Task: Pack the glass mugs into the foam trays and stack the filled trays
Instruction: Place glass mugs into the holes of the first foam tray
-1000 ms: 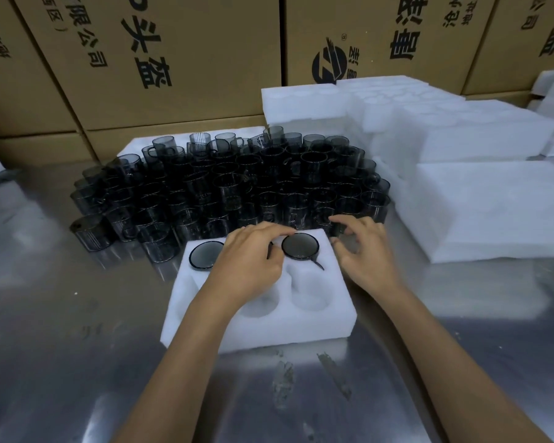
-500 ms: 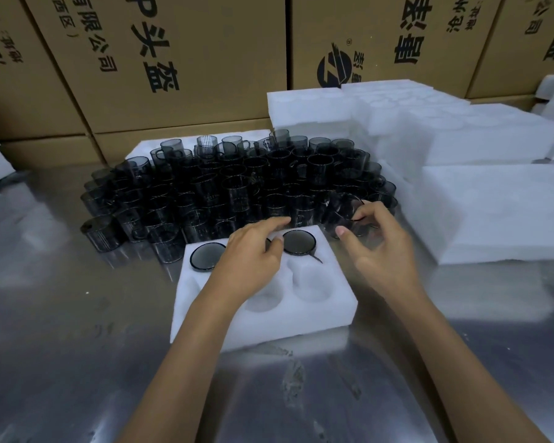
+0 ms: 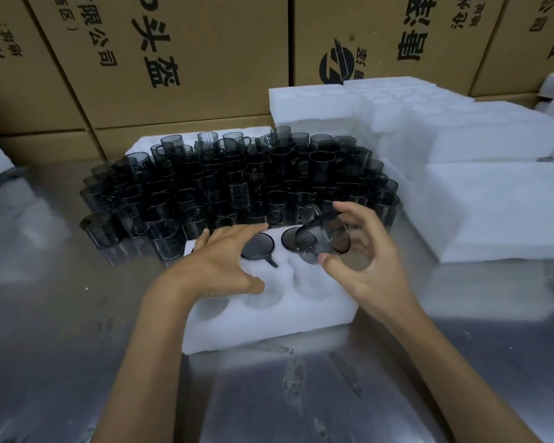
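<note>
Mug (image 3: 322, 240), tilted, sits pinched in the right hand's (image 3: 363, 263) grip above the foam tray (image 3: 269, 318) near the worktop's (image 3: 61, 346) middle, while the left hand (image 3: 224, 263) rests spread on the foam.

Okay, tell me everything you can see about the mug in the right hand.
The mug is smoky grey see-through glass, cylindrical, tilted on its side with its mouth facing right. The right hand grips it by fingers above and thumb below, over the back right of the foam tray. Its handle isn't clearly visible.
</note>
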{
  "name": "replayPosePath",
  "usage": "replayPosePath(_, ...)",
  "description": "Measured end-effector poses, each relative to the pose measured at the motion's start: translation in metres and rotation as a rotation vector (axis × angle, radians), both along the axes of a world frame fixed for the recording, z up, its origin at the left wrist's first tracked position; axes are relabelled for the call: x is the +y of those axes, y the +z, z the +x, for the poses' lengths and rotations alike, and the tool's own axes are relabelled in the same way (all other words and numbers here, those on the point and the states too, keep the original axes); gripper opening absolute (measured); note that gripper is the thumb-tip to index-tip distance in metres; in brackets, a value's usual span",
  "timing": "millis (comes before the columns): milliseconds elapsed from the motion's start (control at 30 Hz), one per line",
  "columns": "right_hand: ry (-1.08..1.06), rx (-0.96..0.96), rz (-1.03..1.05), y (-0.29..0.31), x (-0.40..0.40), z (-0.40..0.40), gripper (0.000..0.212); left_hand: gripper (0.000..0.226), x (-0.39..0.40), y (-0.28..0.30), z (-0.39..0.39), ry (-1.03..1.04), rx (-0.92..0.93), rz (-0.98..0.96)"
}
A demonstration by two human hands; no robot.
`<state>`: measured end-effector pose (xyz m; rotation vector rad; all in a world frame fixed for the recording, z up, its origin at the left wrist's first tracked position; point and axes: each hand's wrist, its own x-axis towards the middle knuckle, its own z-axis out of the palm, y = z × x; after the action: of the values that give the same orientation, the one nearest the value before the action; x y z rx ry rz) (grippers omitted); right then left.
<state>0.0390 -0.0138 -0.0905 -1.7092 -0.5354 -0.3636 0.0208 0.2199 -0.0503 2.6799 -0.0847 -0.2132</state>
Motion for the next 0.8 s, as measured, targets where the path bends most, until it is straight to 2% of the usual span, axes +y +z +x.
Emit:
replayPosePath(233,0.077,-0.138,-0.095,0.007,0.007,-0.012,0.046,0.086,0.002,-0.006,0.007,0.005,-0.083,-0.027)
replayPosePath(367,0.066,-0.126,-0.156,0.006,0.006,-0.015,0.046,0.082,0.001,-0.005,0.006,-0.067,-0.075,-0.026)
replayPosePath(467,0.067,-0.092,-0.198,0.005,0.006,-0.013,0.052,0.067,-0.005,0.005,0.002,-0.092,-0.079,-0.276)
replayPosePath(567,0.046,-0.081,-0.301,0.004,0.006,-0.011,0.054,0.039,-0.021,0.012,-0.002,-0.100,-0.151,-0.508)
replayPosePath(667,0.024,-0.087,-0.391,0.001,0.003,-0.010,0.049,0.025,-0.032,0.008,-0.002,-0.119,-0.157,-0.533)
replayPosePath(800,0.035,0.005,-0.330,0.000,-0.001,-0.006,0.033,0.024,-0.034,0.002,0.003,-0.119,-0.162,-0.484)
